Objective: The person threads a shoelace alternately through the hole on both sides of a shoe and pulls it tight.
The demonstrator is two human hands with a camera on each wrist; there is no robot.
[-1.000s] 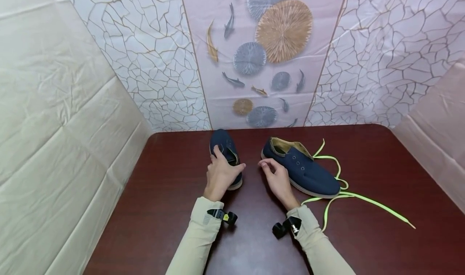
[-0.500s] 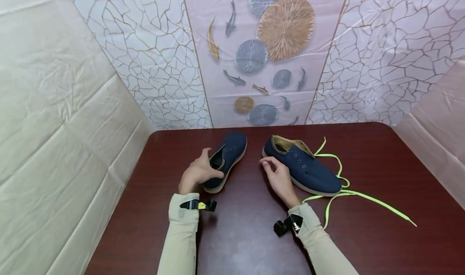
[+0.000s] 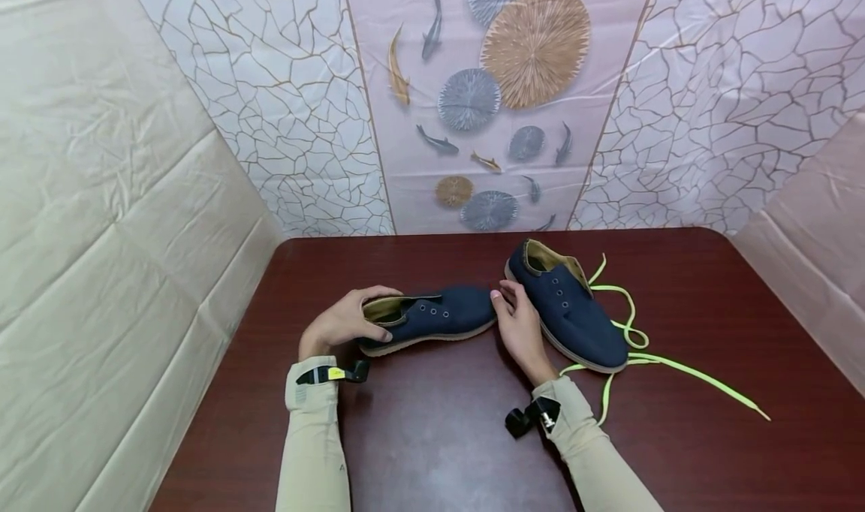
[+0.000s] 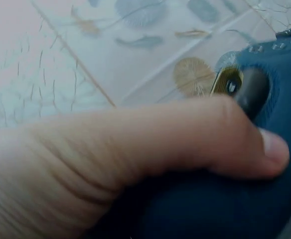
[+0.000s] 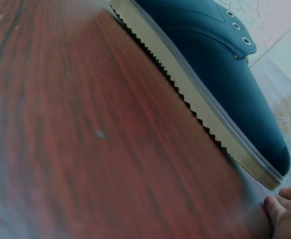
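Observation:
My left hand [image 3: 349,320] grips a navy shoe [image 3: 453,311] round its heel, thumb on the near side and fingers at the far side. In the left wrist view the thumb [image 4: 270,154] presses on the blue upper. This shoe points right, its toe by the fingertips of my right hand [image 3: 520,328], whose fingers are loosely bent and hold nothing. Just right of that hand stands a second navy shoe [image 3: 584,320], toe toward the near right. The eyelets showing on both shoes have no lace through them. The right wrist view shows the first shoe's ridged tan sole [image 5: 185,87].
Neon yellow-green laces [image 3: 703,380] lie loose around the second shoe, one end stretching right. Both shoes are on a dark red-brown table [image 3: 432,437]. A patterned cloth wall [image 3: 324,121] stands behind its back edge, with plain cloth [image 3: 135,272] on the left.
The left hand has moved left and swung its shoe round, so the toe went from pointing away to pointing right. The second shoe's heel has shifted slightly back and right.

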